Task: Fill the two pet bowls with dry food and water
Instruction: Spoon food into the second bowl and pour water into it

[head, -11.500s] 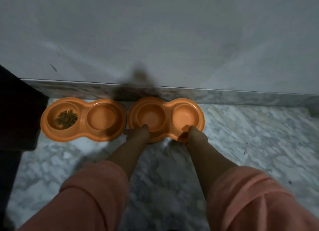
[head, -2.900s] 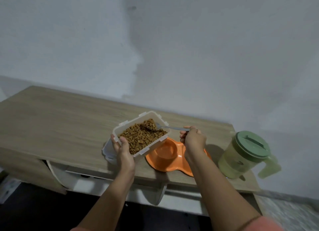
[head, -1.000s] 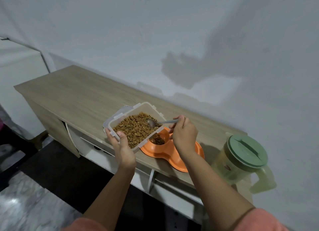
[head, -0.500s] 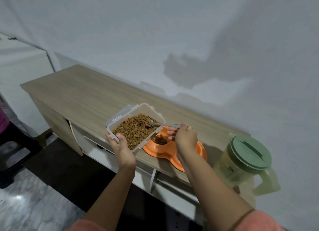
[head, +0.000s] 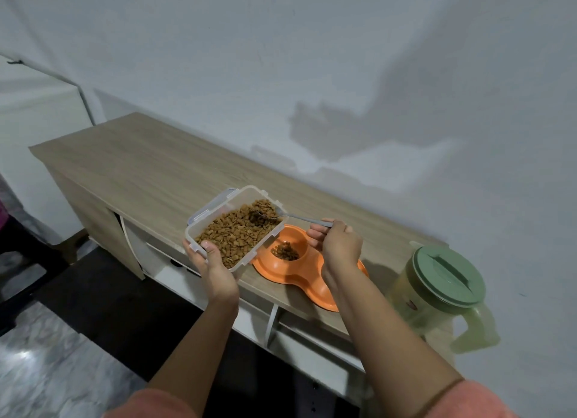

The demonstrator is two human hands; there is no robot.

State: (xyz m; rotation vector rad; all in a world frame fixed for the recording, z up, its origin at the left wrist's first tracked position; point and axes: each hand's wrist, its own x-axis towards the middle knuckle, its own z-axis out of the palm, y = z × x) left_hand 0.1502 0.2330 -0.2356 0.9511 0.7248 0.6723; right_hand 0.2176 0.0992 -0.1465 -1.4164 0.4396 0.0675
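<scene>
One orange double pet bowl (head: 293,269) sits near the front edge of a long wooden cabinet (head: 150,168), just right of centre frame. Its long axis runs from upper left to lower right, and the upper-left cup has a small heap of kibble (head: 284,251) in it; the other cup is mostly hidden behind the right forearm. The left hand (head: 215,272) grips the near corner of one clear plastic container (head: 232,227) full of kibble, held tilted over the bowl's left rim and covering a bit of it. The right hand (head: 338,246) pinches one metal spoon (head: 290,217), handle pointing right, bowl end dug into the kibble. One green-lidded water pitcher (head: 443,296) stands at the right, apart from the bowl, handle toward lower right.
</scene>
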